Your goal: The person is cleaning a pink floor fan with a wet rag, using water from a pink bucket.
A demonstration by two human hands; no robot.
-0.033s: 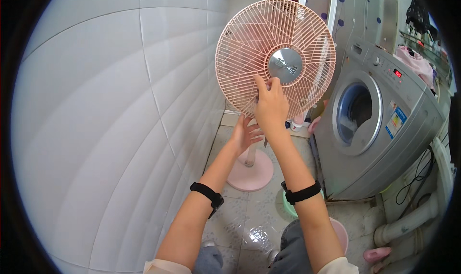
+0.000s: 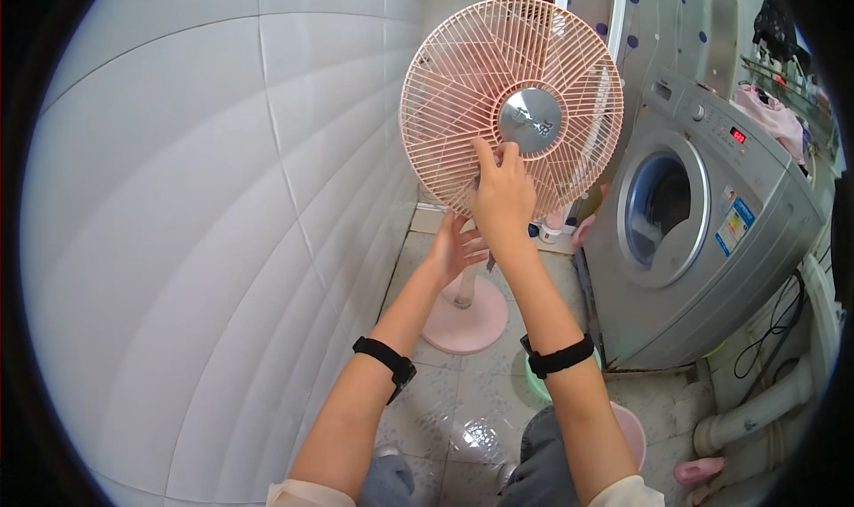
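A pink standing fan (image 2: 439, 120) with a round wire grille and a silver centre cap (image 2: 530, 120) faces me, tilted upward. Its round pink base (image 2: 467, 316) rests on the tiled floor. My right hand (image 2: 503, 194) is against the front of the grille, just below the cap, its fingers bent together. A small greyish bit shows between those fingers, too hidden to name. Below, my left hand (image 2: 454, 251) is at the lower rim of the grille, fingers spread apart, a fingertip touching the rim. The upper part of the fan's stand is behind my hands.
White tiled wall (image 2: 196, 196) runs along the left. On the right stands a grey front-loading washing machine (image 2: 712, 205) with pink cloth (image 2: 767, 111) on top. A green basin (image 2: 536, 382) and a pink basin (image 2: 630, 431) sit near my legs. Pipes (image 2: 756, 414) run at the lower right.
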